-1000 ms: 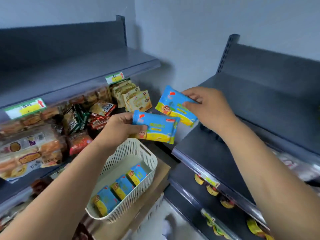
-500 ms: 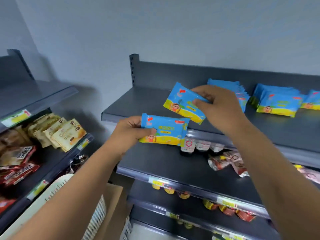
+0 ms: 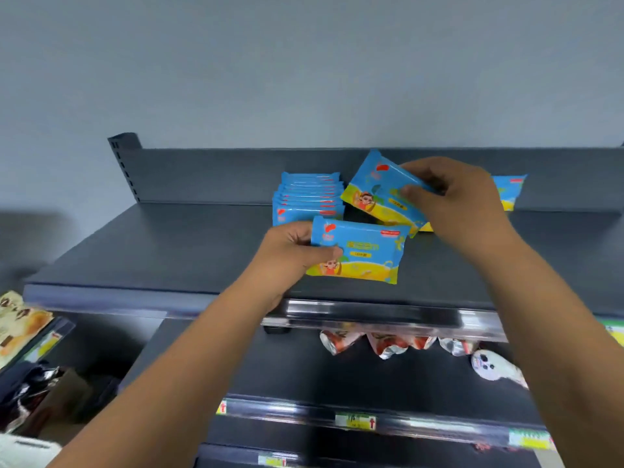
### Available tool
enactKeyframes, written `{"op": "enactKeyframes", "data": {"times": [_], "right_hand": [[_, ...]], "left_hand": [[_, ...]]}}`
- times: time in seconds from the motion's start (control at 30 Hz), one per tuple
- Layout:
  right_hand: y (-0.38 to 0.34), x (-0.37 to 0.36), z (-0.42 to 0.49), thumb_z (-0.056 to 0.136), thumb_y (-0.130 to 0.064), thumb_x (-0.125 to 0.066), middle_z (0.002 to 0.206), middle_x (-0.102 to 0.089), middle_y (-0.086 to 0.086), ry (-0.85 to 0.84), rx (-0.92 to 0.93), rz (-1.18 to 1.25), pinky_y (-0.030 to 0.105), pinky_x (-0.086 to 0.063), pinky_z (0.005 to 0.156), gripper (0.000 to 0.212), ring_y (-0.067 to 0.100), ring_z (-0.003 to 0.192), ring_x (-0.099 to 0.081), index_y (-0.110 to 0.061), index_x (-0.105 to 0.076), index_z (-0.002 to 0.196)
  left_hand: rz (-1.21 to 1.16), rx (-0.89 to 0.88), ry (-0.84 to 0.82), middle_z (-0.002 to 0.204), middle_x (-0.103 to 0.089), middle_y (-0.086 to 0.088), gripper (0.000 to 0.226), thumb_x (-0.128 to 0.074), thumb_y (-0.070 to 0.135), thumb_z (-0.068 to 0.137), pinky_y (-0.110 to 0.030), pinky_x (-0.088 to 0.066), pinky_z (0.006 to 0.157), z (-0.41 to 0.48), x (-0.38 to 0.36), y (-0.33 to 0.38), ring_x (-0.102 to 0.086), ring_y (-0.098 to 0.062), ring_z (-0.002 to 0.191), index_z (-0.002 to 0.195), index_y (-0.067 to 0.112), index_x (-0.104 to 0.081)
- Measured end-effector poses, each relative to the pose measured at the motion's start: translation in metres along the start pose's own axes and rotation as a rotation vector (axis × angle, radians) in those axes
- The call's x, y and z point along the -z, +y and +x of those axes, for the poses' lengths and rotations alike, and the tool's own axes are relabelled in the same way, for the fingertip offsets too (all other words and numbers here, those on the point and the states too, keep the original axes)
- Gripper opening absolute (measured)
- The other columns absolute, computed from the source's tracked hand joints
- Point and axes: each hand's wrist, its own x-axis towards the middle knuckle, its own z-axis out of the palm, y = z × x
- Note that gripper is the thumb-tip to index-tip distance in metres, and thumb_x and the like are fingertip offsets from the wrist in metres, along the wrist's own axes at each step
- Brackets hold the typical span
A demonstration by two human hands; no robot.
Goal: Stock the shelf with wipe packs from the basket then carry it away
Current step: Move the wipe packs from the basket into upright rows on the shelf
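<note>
Head view: the left hand grips a blue-and-yellow soft plastic wipe pack by its left end. The thumb is pressed across the printed front and the fingers are curled behind. This pack is held level, face toward the camera, over the front half of the dark grey metal top shelf; whether its lower edge touches the shelf cannot be determined. The right hand pinches a second, identical blue-and-yellow wipe pack at its right end, fingers over the upper edge and thumb on the front. That pack is tilted, its free left end pointing away from the grip toward the shelf's back panel; contact with the shelf cannot be determined. It sits just beyond and slightly right of the left-hand grip, and the two held packs are apart. Immediately left of the right-hand pack, and directly beyond the left-hand grip, a row of matching blue wipe packs stands on edge, one behind another, on the same shelf. A further blue-and-yellow pack shows just right of the right hand, partly hidden by it. Below both grips, on the next shelf down, lie silver-and-red foil pouches and a white pouch. Green-and-yellow price labels sit on the lower shelf edge. Beige snack packets appear far left of the left forearm, blurred.
</note>
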Motion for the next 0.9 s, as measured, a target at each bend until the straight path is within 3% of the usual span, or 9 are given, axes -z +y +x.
{"op": "enactKeyframes", "data": {"times": [0.13, 0.37, 0.57, 0.67, 0.8, 0.9], "right_hand": [[0.039, 0.035, 0.017, 0.089, -0.015, -0.068, 0.1, -0.075, -0.015, 0.032, 0.005, 0.007, 0.031, -0.055, 0.085, 0.026, 0.007, 0.095, -0.069, -0.028, -0.076, 0.111], [0.089, 0.075, 0.044, 0.09, -0.011, -0.068, 0.097, -0.072, -0.019, 0.073, 0.008, 0.026, 0.01, -0.048, 0.074, 0.027, -0.003, 0.088, -0.065, -0.028, -0.075, 0.11], [0.114, 0.089, 0.052, 0.09, -0.011, -0.069, 0.101, -0.073, -0.016, 0.026, 0.029, 0.049, 0.015, -0.049, 0.077, 0.028, 0.0, 0.092, -0.065, -0.027, -0.075, 0.111], [0.123, 0.088, 0.053, 0.089, -0.012, -0.069, 0.1, -0.073, -0.017, -0.061, 0.05, 0.005, 0.02, -0.05, 0.081, 0.026, 0.004, 0.093, -0.066, -0.028, -0.076, 0.109], [0.13, 0.078, 0.055, 0.089, -0.013, -0.07, 0.101, -0.071, -0.02, -0.159, 0.074, -0.093, 0.021, -0.048, 0.086, 0.024, 0.002, 0.098, -0.064, -0.026, -0.075, 0.108], [0.134, 0.065, 0.057, 0.088, -0.015, -0.071, 0.102, -0.067, -0.02, -0.206, 0.1, -0.172, 0.026, -0.046, 0.091, 0.023, 0.006, 0.101, -0.062, -0.023, -0.074, 0.109]], "left_hand": [[0.004, -0.01, 0.019, 0.098, -0.081, -0.001, 0.024, -0.08, -0.002, 0.082, -0.022, -0.059, 0.075, 0.037, -0.056, -0.006, -0.076, -0.012, 0.088, 0.102, 0.011, -0.079], [0.0, -0.021, 0.184, 0.103, -0.08, -0.01, 0.026, -0.081, -0.004, 0.08, -0.032, -0.062, 0.086, 0.089, -0.134, -0.029, -0.075, -0.019, 0.094, 0.105, 0.003, -0.078], [0.224, -0.026, 0.349, 0.104, -0.077, 0.009, 0.029, -0.08, 0.015, 0.085, -0.042, -0.06, 0.092, 0.119, -0.159, -0.046, -0.073, -0.011, 0.098, 0.113, 0.02, -0.076], [0.364, -0.034, 0.404, 0.104, -0.073, 0.01, 0.027, -0.077, 0.022, 0.086, -0.043, -0.058, 0.09, 0.124, -0.161, -0.044, -0.069, -0.012, 0.098, 0.111, 0.025, -0.071], [0.525, -0.069, 0.454, 0.088, -0.062, 0.008, 0.021, -0.079, 0.029, 0.084, -0.034, -0.048, 0.066, 0.126, -0.156, -0.04, -0.059, -0.011, 0.082, 0.094, 0.024, -0.061], [0.462, 0.002, 0.468, 0.089, -0.061, 0.009, 0.023, -0.079, 0.023, 0.085, -0.034, -0.052, 0.072, 0.13, -0.153, -0.038, -0.06, -0.01, 0.083, 0.097, 0.019, -0.059]]}}
